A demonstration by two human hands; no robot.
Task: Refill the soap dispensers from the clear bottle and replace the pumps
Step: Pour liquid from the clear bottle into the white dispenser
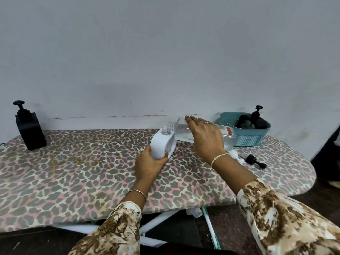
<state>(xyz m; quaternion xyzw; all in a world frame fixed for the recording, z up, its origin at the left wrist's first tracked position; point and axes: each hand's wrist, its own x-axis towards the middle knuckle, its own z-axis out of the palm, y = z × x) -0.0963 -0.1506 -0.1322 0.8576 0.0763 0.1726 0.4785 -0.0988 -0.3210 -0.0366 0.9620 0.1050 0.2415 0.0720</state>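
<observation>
Head view: at the centre of the frame the left hand (150, 162) curls round the lower end of a white, rounded plastic soap dispenser (161, 144). The dispenser is tipped off upright, its pump off and its small clear threaded neck open at the top. The palm hides the dispenser's base, so I cannot tell whether it touches the surface.

Just right of centre the right hand (204, 137) grips a clear plastic bottle (182, 132) from above, fingers wrapped over its body. The bottle lies almost level, with its uncapped mouth pointing left, just beside and slightly above the dispenser's neck. The hand covers its middle; a red label mark shows near its far end. Clear liquid sits inside, but whether any is running out is too faint to tell.

Both are held over a leopard-print padded ironing board (92, 172). Behind the right wrist a white pump piece (236, 155) is mostly hidden, and beside it a black pump head (256, 161) lies on its side.

At the left edge a black square dispenser (31, 130) stands upright with its pump on. At the upper right a teal plastic basket (244, 139) holds a black rounded dispenser (257, 121), whose lower part is hidden by the rim.
</observation>
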